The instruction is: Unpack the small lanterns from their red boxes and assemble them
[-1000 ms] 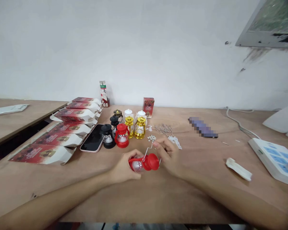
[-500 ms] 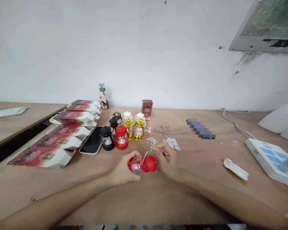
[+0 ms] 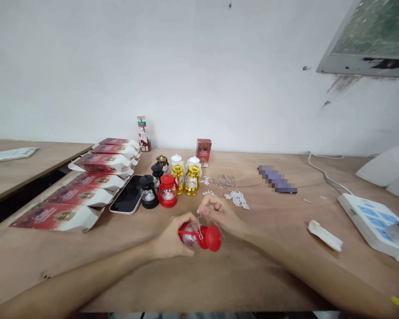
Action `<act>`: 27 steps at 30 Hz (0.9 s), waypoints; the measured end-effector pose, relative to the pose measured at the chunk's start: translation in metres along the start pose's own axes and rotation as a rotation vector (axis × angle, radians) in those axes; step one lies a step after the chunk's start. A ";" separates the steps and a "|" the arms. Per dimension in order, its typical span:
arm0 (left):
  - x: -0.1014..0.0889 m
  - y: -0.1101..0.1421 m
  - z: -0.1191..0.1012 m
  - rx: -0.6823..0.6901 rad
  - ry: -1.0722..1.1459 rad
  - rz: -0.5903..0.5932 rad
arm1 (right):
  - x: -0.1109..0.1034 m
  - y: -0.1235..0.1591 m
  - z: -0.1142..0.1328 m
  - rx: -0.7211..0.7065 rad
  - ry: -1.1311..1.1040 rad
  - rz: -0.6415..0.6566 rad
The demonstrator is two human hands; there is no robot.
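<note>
Left hand (image 3: pixel 173 237), coming from lower left, curled round base of red miniature lantern (image 3: pixel 204 239), held tilted at lower centre, domed cap (image 3: pixel 214 239) pointing right. Right hand (image 3: pixel 219 215), from lower right, fingers bent, pinching thin bent wire handle (image 3: pixel 200 223). Lantern glossy red plastic, globe (image 3: pixel 189 239) clear, bulging. Wood-toned tabletop (image 3: pixel 146 283) beneath. Beyond, mid-frame: upright black lantern (image 3: pixel 148 195), shiny gold lantern (image 3: pixel 192 182), flat white pieces (image 3: pixel 237 199). Farther, upper centre: printed red carton (image 3: pixel 204 153).
</note>
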State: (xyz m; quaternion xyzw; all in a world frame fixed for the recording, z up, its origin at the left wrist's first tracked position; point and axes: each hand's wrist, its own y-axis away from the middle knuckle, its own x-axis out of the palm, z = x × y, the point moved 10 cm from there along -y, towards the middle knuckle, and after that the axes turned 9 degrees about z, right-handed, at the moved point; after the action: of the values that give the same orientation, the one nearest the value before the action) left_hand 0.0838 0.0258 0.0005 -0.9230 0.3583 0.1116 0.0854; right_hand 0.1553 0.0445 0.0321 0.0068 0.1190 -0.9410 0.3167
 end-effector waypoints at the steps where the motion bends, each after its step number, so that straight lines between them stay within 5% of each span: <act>1: -0.001 0.000 0.000 0.002 0.008 -0.009 | -0.003 0.000 0.004 -0.011 0.018 -0.025; 5: -0.009 0.000 -0.001 0.011 0.071 -0.092 | -0.016 0.009 0.033 -0.154 0.174 -0.176; 10: -0.007 -0.003 0.004 -0.012 0.114 -0.078 | -0.008 0.010 0.051 -0.195 0.233 -0.090; 15: -0.022 0.003 0.000 0.033 0.133 -0.191 | -0.095 0.013 0.057 -0.174 0.317 -0.520; 20: -0.020 0.010 -0.006 0.093 0.144 -0.108 | -0.174 0.007 0.043 -0.002 0.857 -0.726; 23: -0.020 0.013 -0.005 0.108 0.094 -0.124 | -0.192 0.005 0.026 0.014 0.991 -0.764; 27: -0.020 0.017 -0.011 0.171 -0.002 -0.202 | -0.185 0.000 0.008 0.023 1.118 -0.693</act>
State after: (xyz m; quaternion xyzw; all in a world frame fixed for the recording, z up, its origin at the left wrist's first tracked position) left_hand 0.0597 0.0233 0.0152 -0.9436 0.2716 0.0724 0.1749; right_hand 0.3039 0.1530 0.0563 0.4595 0.2511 -0.8442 -0.1142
